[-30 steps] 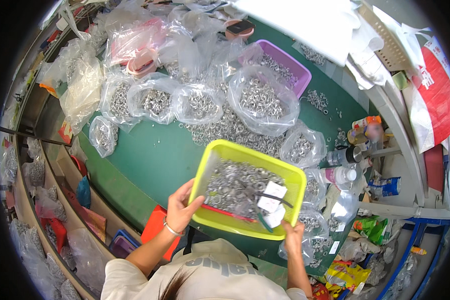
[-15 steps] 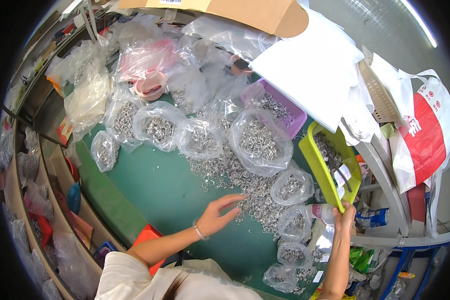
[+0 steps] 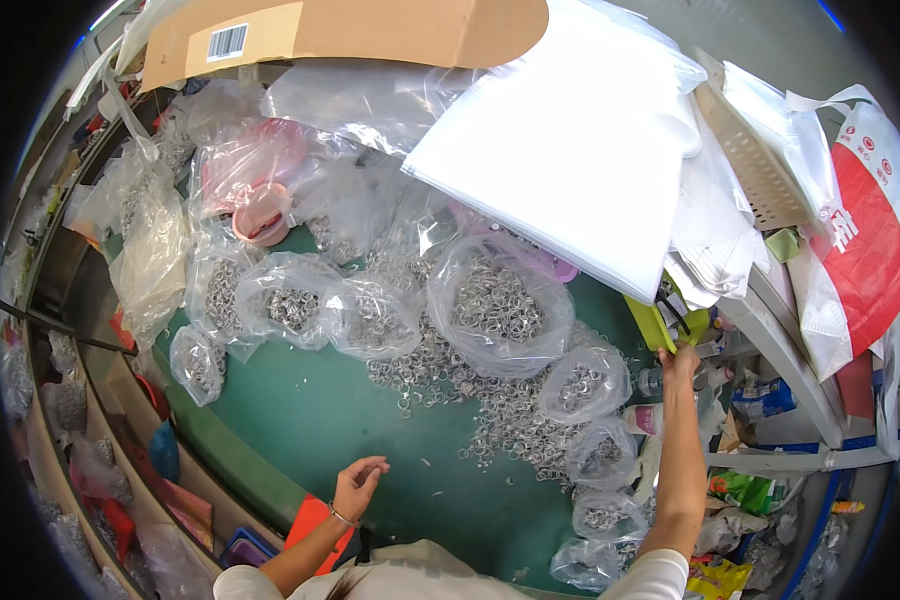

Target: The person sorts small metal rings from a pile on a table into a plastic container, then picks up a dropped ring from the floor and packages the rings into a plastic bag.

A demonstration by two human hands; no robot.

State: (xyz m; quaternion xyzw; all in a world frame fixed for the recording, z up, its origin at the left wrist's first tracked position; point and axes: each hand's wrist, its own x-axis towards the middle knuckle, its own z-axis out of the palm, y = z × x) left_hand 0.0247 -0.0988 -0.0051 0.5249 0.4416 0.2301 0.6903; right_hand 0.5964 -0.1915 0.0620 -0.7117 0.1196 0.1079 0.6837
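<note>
My right hand (image 3: 681,366) grips the near edge of a yellow-green plastic tray (image 3: 654,326) at the right side of the table. Most of that tray is hidden under a stack of white sheets (image 3: 560,130); a dark strip shows inside it. My left hand (image 3: 358,487) hovers over the green table (image 3: 320,410) near my body, fingers loosely bent and apart from the thumb, nothing visible in them. Beyond it spreads a loose pile of small silvery metal rings (image 3: 515,425). Clear plastic bags of such rings curve round the pile, the largest bag (image 3: 495,305) at its far side.
A purple bin (image 3: 560,268) sits partly under the sheets. At the back lie a cardboard piece (image 3: 390,30), crumpled plastic bags and a pink cup (image 3: 261,215). Shelves with bagged parts (image 3: 100,470) stand left. A red-and-white bag (image 3: 870,240) hangs right, beside a metal frame (image 3: 785,350).
My right hand has moved the green tray farther away, beneath the white sheets. My left hand has drawn back from the ring pile toward my body. The whole view has shifted.
</note>
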